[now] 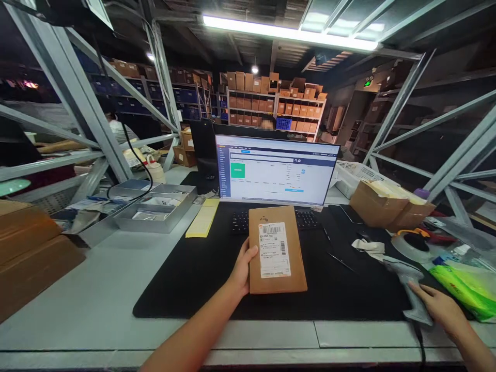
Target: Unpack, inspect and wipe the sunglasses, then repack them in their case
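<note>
Head view: a labelled cardboard box (277, 250) in the left hand (244, 264), the right hand (439, 307) at a scanner (406, 276).
The left hand grips the box's left edge, above the worktop's (96, 305) black mat (194, 279); near the worktop's front edge, the right hand touches the scanner's handle, its closure unclear.

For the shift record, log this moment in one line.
left hand: holding labelled cardboard parcel | right hand: touching barcode scanner | monitor: lit
</note>
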Tool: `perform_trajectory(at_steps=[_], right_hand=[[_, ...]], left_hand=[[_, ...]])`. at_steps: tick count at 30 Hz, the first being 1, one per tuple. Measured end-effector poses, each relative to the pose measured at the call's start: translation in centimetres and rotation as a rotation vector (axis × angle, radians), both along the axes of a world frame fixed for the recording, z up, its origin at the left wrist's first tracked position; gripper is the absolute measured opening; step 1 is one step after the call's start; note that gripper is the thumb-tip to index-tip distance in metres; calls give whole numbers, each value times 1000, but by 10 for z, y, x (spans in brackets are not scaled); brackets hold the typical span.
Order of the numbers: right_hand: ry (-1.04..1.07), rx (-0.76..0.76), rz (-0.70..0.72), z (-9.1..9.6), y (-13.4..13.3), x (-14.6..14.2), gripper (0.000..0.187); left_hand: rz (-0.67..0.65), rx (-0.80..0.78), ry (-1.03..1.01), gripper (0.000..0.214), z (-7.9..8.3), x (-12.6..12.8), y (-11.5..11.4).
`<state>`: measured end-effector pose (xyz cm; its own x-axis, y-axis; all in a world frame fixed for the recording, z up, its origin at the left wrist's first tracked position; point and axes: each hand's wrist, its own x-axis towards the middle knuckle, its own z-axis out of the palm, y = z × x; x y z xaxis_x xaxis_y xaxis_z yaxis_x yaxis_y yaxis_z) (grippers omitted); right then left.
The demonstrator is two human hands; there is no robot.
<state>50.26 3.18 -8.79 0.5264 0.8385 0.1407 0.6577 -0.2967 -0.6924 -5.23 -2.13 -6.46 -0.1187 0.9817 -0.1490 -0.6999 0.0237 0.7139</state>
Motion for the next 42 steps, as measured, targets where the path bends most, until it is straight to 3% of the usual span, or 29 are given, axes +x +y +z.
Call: perform_trajectory(at_steps=[3,6,8,10,12,14,17,21,23,26,32,36,39,42], right_hand=[[-160,-122,-69,-2,-6,1,27],[-245,41,-16,9,-17,-50,37],[-11,112,293,17,-27,-113,45],[279,32,678,23,-35,-186,60],[539,-27,959,27,-37,-252,87],[746,-67,1129,30,-33,-302,107],[993,-21,1081,35,-19,-339,108],[1245,-12,889,39,-7,-348,74],[1285,-38,836,37,-7,-347,65],[1284,-29,827,27,-11,-346,69],[1218,31,964,8,-14,-346,74],[1071,74,904,7,-10,-340,80],[964,111,837,7,-6,-335,80],[898,110,874,2,-6,-334,77]], left_hand=[[-3,10,4,66,-2,0,1],[-15,-18,-25,66,0,0,0],[-48,-81,-57,64,3,0,-1],[-88,-133,-86,63,7,1,-3],[-112,-134,-86,63,8,3,-4],[-103,-96,-39,65,8,3,-5],[-31,16,78,70,5,1,-6],[37,299,363,93,4,1,-10],[72,353,470,108,4,7,-12],[134,323,447,109,2,19,-13],[224,128,272,79,3,18,-4],[325,-81,32,54,32,-3,-7],[438,-39,11,42,70,-27,-19],[511,48,80,40,119,-62,-34]])
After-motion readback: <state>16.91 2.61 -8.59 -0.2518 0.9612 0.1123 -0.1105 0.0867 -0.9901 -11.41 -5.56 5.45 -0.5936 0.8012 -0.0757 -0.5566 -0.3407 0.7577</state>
